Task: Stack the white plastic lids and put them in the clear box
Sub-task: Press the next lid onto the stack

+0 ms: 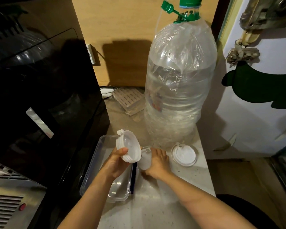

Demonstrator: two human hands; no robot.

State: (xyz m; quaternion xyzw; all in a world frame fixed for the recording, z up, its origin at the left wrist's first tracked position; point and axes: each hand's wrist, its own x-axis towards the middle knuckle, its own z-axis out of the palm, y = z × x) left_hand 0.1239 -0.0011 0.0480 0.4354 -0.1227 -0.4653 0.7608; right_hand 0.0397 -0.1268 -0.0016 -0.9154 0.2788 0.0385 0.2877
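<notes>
My left hand (116,163) holds a stack of white plastic lids (128,145) tilted on edge above the clear box (96,161), thumb over the rim. My right hand (158,162) grips a single white lid (145,159) just right of the stack, low over the counter. One more white lid (184,155) lies flat on the counter to the right, apart from both hands. The clear box stands open beside the black appliance; my left forearm hides part of its inside.
A large clear water bottle (178,83) with a green cap stands right behind the lids. A black appliance (45,103) fills the left side. A slotted tray (128,98) lies at the back. A white wall (254,113) bounds the counter (155,204) on the right.
</notes>
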